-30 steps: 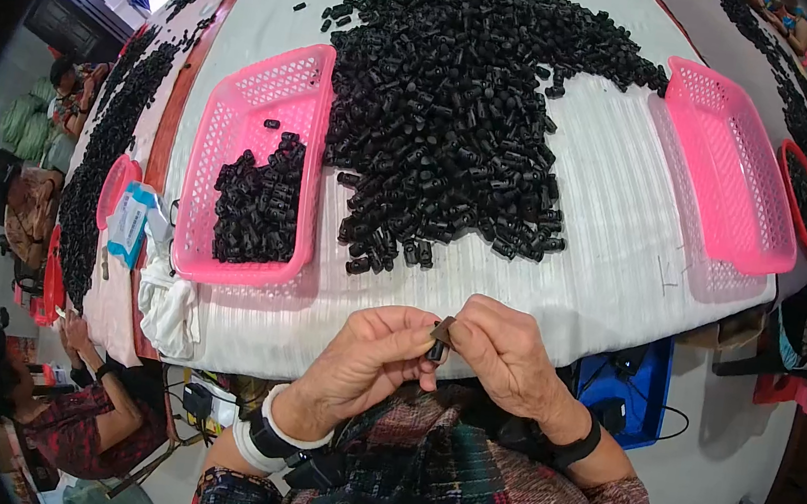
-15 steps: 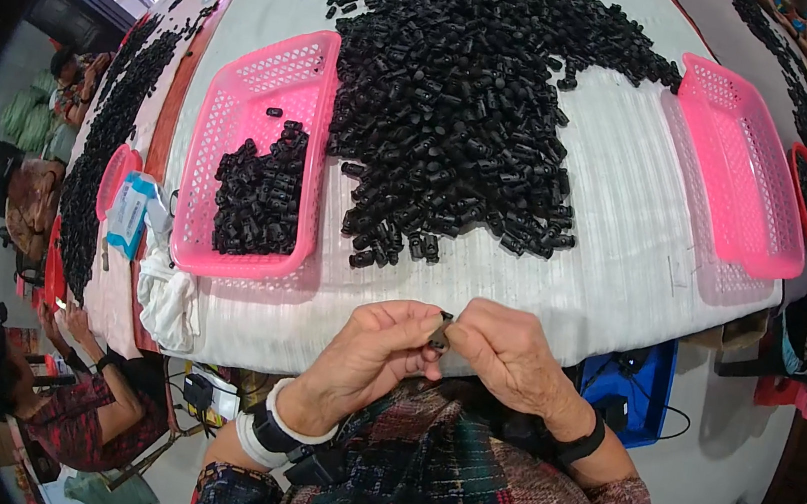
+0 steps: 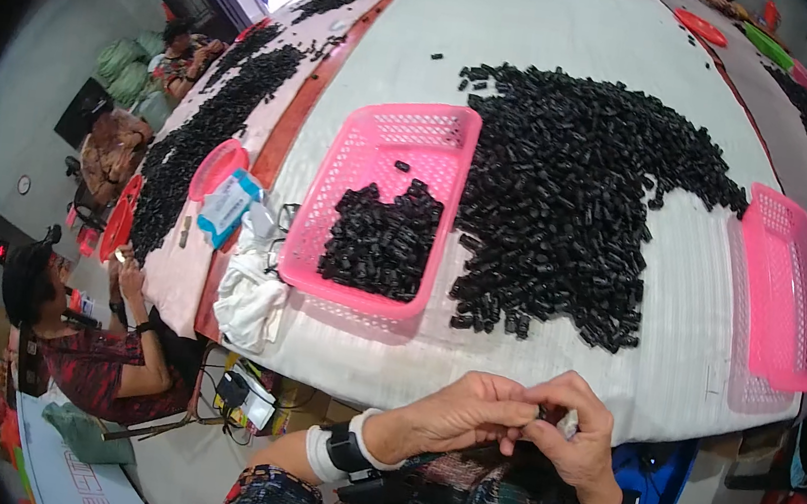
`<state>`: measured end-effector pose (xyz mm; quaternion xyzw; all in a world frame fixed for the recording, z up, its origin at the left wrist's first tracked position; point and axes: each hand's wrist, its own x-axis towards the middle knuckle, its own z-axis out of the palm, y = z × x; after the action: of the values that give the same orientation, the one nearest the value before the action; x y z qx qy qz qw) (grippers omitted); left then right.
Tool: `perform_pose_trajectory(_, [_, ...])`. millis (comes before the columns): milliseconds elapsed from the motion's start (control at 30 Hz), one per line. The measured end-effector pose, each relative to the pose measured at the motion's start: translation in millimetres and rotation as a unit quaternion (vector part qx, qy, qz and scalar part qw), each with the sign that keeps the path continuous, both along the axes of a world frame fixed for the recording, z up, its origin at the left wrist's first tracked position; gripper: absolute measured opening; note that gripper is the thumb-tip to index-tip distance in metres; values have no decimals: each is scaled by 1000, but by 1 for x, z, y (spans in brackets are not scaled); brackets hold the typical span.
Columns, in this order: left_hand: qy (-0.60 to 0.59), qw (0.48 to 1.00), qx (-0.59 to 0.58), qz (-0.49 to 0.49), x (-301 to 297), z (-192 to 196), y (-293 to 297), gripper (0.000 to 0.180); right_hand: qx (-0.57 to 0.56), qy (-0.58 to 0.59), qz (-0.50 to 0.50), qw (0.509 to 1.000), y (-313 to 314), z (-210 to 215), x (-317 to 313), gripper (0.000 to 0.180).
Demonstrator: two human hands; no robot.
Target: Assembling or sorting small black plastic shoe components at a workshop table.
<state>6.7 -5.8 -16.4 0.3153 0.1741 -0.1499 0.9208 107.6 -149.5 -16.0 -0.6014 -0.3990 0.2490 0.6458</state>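
Just past the table's near edge, my two hands meet in front of my body. My left hand pinches a small black plastic piece, mostly hidden by the fingers. Curled against it, my right hand has thumb and forefinger bent round a small whitish scrap whose kind I cannot make out. Ahead lies a big pile of similar short black cylindrical pieces. Left of the pile, a pink perforated basket holds more of these pieces.
A second pink basket stands at the right. White cloth and a blue-white packet lie at the left. Below the table are a blue crate and a chair. A person sits at the left; others work farther off.
The view has swung left, so the table and baskets appear farther right and lower. My right hand's fingers have opened from a fist into a loop, and the whitish scrap now shows.
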Motion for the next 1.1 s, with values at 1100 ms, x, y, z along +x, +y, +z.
perform_pose_trajectory(1100, [38,914,118,387,-38,36,120,11,-96,-14,-92,991,-6,-9,7,15])
